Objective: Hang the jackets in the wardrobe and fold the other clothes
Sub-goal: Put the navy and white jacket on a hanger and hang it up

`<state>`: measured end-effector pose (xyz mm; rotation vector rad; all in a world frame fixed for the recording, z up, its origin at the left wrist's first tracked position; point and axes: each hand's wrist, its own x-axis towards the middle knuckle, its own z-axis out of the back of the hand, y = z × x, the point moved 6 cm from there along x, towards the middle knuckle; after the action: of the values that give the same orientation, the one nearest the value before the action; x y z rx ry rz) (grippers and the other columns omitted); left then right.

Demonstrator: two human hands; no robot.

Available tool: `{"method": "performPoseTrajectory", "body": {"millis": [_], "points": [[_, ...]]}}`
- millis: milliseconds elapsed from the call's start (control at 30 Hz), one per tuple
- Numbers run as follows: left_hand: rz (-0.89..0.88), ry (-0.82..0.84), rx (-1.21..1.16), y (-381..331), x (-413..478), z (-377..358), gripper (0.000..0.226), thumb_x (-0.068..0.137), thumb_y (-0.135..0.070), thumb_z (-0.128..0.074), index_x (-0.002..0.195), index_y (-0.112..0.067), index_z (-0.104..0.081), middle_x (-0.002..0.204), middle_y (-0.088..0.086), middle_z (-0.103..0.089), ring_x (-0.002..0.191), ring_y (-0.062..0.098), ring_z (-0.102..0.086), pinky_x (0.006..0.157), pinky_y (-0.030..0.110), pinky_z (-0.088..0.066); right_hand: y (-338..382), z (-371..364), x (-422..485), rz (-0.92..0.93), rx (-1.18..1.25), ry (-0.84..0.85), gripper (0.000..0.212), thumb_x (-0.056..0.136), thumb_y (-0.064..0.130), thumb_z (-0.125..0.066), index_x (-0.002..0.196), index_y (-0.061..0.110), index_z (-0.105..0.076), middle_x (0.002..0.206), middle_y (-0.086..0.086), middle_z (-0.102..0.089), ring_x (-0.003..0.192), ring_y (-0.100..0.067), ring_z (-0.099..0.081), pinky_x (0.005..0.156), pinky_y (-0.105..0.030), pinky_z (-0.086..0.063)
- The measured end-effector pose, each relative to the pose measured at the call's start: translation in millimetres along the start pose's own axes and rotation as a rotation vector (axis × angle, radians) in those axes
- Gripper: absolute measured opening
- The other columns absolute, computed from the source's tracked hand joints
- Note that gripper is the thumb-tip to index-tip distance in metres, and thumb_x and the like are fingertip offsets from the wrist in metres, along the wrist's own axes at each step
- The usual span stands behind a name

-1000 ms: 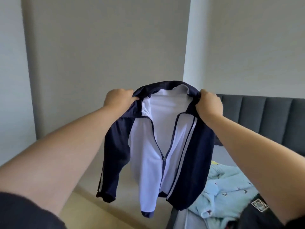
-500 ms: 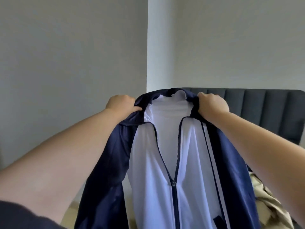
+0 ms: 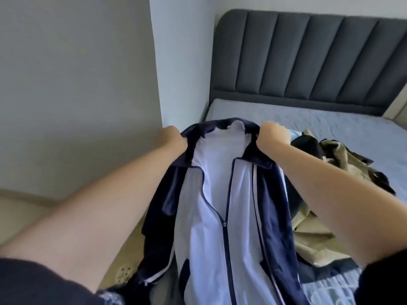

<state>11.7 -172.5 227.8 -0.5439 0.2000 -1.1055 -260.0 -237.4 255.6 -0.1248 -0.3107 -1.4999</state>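
Lowered toward bed [image 3: 330, 126] since earlier: navy-white jacket [image 3: 220, 216], collar gripped by left hand [image 3: 174, 137] and right hand [image 3: 273, 134]; snag risk on khaki garment [image 3: 319, 227] beneath.

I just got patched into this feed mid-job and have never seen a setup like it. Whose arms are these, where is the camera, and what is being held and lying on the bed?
There is no machine here: a person works with bare hands, and the one camera sits on their head, looking forward and down. So the two arms reaching out from the bottom corners are the wearer's own.

The left hand and the right hand each grip the collar of a navy and white jacket, one on either side. Its zip is partly open, and it hangs down towards the camera.

Behind it is a bed with a grey padded headboard. On the mattress, right of the jacket, lies a pile of other clothes: a khaki garment and something dark. No wardrobe is in view.
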Motion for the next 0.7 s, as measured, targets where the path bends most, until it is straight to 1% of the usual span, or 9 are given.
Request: {"method": "performPoseTrajectory", "body": {"millis": [100, 133, 167, 233, 267, 333, 500, 633, 700], "points": [[0.024, -0.155, -0.348, -19, 35, -3, 0.023, 0.088, -0.026, -0.055, 0.076, -0.008, -0.059, 0.080, 0.012, -0.063, 0.086, 0.035, -0.065, 0.064, 0.031, -0.044, -5, 8, 45, -0.119, 0.293, -0.137, 0.021, 0.090, 0.005, -0.048, 0.110, 0.002, -0.051, 0.110, -0.020, -0.060, 0.103, -0.039, -0.056, 0.070, -0.036, -0.036], [0.008, -0.142, -0.415, -24, 43, -10, 0.019, 0.088, -0.029, -0.056, 0.083, -0.011, -0.058, 0.085, 0.008, -0.062, 0.093, 0.033, -0.064, 0.065, 0.028, -0.040, -4, 2, 53, -0.132, 0.393, -0.141, 0.026, 0.090, 0.007, -0.048, 0.115, 0.003, -0.047, 0.114, -0.019, -0.057, 0.105, -0.038, -0.055, 0.071, -0.036, -0.036], [-0.019, -0.076, -0.477, -28, 48, -22, 0.023, 0.088, -0.031, -0.058, 0.103, -0.013, -0.057, 0.100, 0.006, -0.061, 0.104, 0.030, -0.060, 0.072, 0.027, -0.039, 0, -8, 57, -0.123, 0.470, -0.122, 0.034, 0.090, 0.010, -0.050, 0.122, 0.004, -0.041, 0.122, -0.018, -0.052, 0.108, -0.037, -0.053, 0.075, -0.036, -0.037], [-0.091, 0.140, -0.577, -23, 43, -61, 0.066, 0.089, -0.029, -0.059, 0.146, -0.021, -0.027, 0.143, 0.003, -0.043, 0.128, 0.024, -0.044, 0.094, 0.028, -0.037, 14, -45, 47, -0.075, 0.446, -0.051, 0.058, 0.089, 0.012, -0.053, 0.140, 0.006, -0.026, 0.144, -0.016, -0.031, 0.126, -0.035, -0.042, 0.093, -0.041, -0.039], [-0.121, 0.203, -0.583, -14, 33, -81, 0.078, 0.089, -0.025, -0.060, 0.151, -0.023, -0.013, 0.153, 0.002, -0.030, 0.136, 0.022, -0.035, 0.103, 0.029, -0.032, 22, -68, 33, -0.043, 0.373, -0.024, 0.067, 0.089, 0.011, -0.051, 0.146, 0.008, -0.017, 0.152, -0.015, -0.018, 0.136, -0.033, -0.030, 0.106, -0.043, -0.032], [-0.124, 0.272, -0.531, 20, 5, -130, 0.083, 0.089, -0.017, -0.060, 0.153, -0.019, -0.006, 0.158, 0.002, -0.017, 0.143, 0.019, -0.022, 0.110, 0.028, -0.023, 34, -120, -11, 0.035, 0.277, 0.003, 0.072, 0.090, 0.011, -0.044, 0.151, 0.012, -0.005, 0.160, -0.011, 0.000, 0.146, -0.026, -0.007, 0.117, -0.042, -0.012], [0.053, 0.536, -0.357, 102, -96, -245, 0.067, 0.098, -0.024, -0.047, 0.153, -0.019, -0.009, 0.160, 0.001, -0.007, 0.147, 0.017, -0.009, 0.119, 0.036, -0.015, 21, -260, -140, 0.150, 0.044, 0.294, 0.064, 0.097, 0.024, -0.034, 0.152, 0.012, -0.004, 0.160, -0.008, 0.010, 0.147, -0.021, 0.013, 0.117, -0.039, 0.007], [0.166, 0.318, -0.556, 135, -141, -254, 0.051, 0.099, -0.022, -0.044, 0.147, -0.014, -0.030, 0.153, 0.001, -0.028, 0.137, 0.008, -0.026, 0.108, 0.020, -0.023, 1, -305, -170, 0.125, -0.063, 0.337, 0.065, 0.097, 0.035, -0.028, 0.153, 0.013, -0.004, 0.161, -0.005, 0.008, 0.147, -0.017, 0.011, 0.114, -0.031, 0.013], [0.189, 0.254, -0.538, 142, -140, -248, 0.047, 0.096, -0.021, -0.050, 0.142, -0.016, -0.039, 0.140, 0.001, -0.043, 0.125, 0.011, -0.042, 0.101, 0.022, -0.034, 2, -312, -172, 0.109, -0.037, 0.321, 0.066, 0.096, 0.035, -0.031, 0.153, 0.012, -0.006, 0.161, -0.006, 0.003, 0.147, -0.017, 0.007, 0.113, -0.028, 0.014]]}}
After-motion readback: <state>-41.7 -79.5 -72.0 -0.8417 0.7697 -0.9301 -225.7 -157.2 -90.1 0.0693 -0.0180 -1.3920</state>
